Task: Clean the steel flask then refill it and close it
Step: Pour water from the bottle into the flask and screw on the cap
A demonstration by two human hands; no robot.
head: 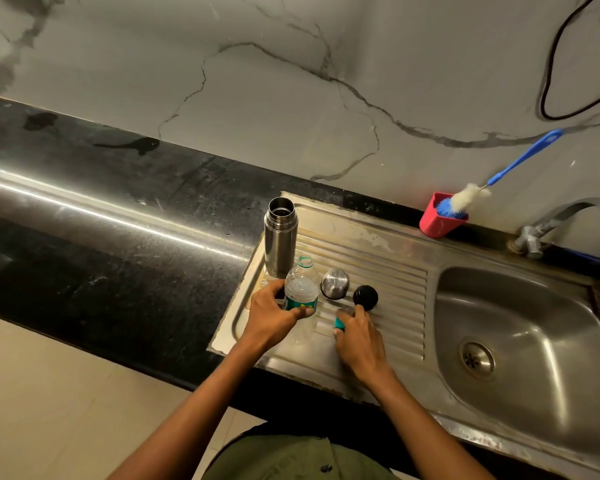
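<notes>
Refill step, we reckon. Steel flask (280,233) upright, uncapped, on sink drainboard (368,251). Left hand (270,315) grips open water bottle (301,289); right hand (359,337) pinches teal cap (339,325). Next: we lift bottle, tip over flask mouth, pour steady.

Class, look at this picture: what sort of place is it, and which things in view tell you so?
Most likely a home kitchen counter. A steel sink with a ribbed draining board is set into a dark stone worktop, with a tap behind it and a bottle brush in a red holder.
</notes>
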